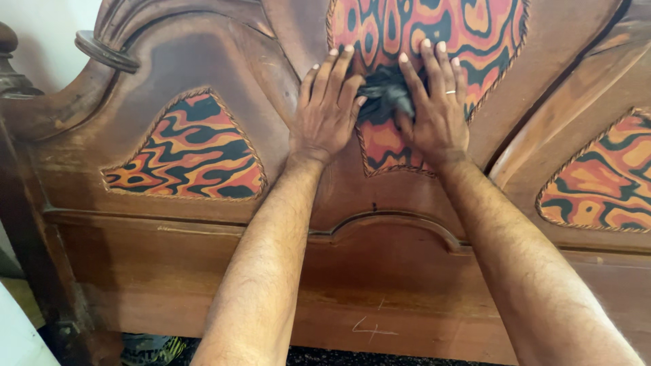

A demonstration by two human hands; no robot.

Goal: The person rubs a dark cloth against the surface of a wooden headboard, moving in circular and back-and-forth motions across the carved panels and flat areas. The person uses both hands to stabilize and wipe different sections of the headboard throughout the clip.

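A carved brown wooden headboard (203,54) fills the view, with inlaid panels patterned in orange, red and black. Both my hands press flat against the middle panel (407,27). A crumpled dark cloth (385,95) is bunched between them. My left hand (327,108) lies on the panel's left edge, its thumb and forefinger touching the cloth. My right hand (437,108), with a ring on one finger, lies to the right, its thumb and fingers against the cloth. Fingers of both hands are spread.
A second patterned panel (186,152) sits at the left and a third panel (603,179) at the right. A turned wooden post (12,74) stands at the far left by a pale wall. A white edge (13,332) shows at bottom left.
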